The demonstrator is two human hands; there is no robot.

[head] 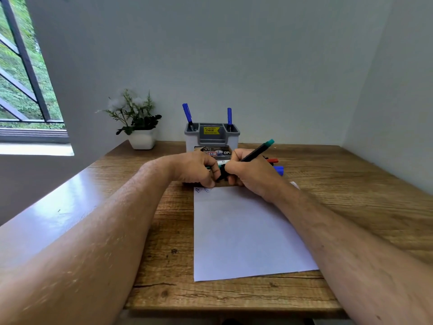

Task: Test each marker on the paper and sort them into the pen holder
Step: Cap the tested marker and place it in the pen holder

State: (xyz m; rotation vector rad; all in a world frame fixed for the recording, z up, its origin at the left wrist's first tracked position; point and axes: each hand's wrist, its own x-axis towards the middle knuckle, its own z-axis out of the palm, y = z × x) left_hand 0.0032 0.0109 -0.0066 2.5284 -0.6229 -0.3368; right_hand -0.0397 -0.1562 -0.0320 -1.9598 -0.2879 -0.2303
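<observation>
My right hand (248, 173) grips a black marker with a green end (257, 150), tip down at the far edge of the white paper (243, 233). My left hand (196, 168) is closed beside it on a small green piece (209, 168), apparently the cap. Small ink scribbles (202, 190) mark the paper's top left corner. The grey pen holder (212, 137) stands behind my hands with two blue markers (187, 114) upright in it, one at each side. A marker box (220, 153) lies in front of the holder. Red (273, 161) and blue (278, 170) markers lie right of my hand.
A white pot with a plant (140, 127) stands at the back left of the wooden table (168, 242). Walls close in behind and on the right. A window is at the far left.
</observation>
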